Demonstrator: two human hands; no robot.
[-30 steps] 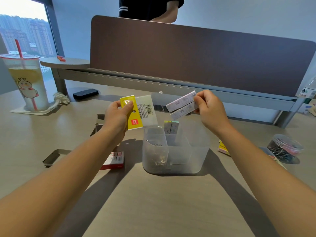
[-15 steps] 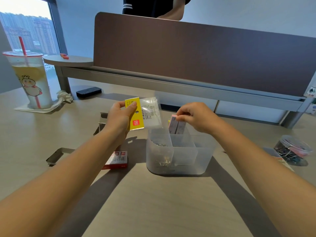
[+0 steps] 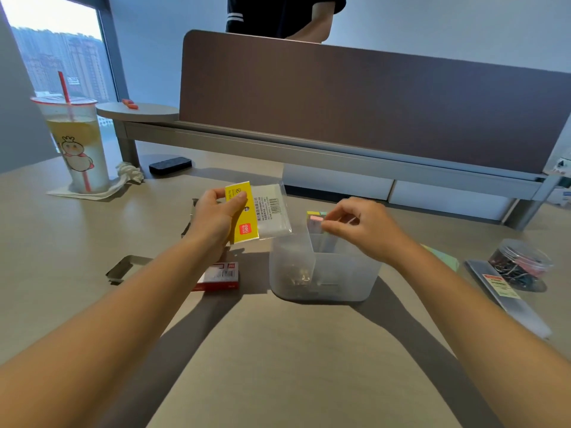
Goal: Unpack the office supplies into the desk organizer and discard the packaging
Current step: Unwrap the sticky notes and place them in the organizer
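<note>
We count one translucent organizer [image 3: 324, 273], one yellow-and-clear packet [image 3: 258, 211], one red staple box [image 3: 220, 277], one drink cup [image 3: 77, 143], one jar of clips [image 3: 519, 265].

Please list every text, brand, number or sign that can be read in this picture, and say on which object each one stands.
"deli", white on a red square: on the yellow packaging held by the left hand.
Barcode and small print on that packaging: too small to read.
Red logo and barcode on the red and white box: too blurred to read.
Label on the flat package beside the clip jar: too blurred to read.
The cup bears only a cartoon, no words.
</note>
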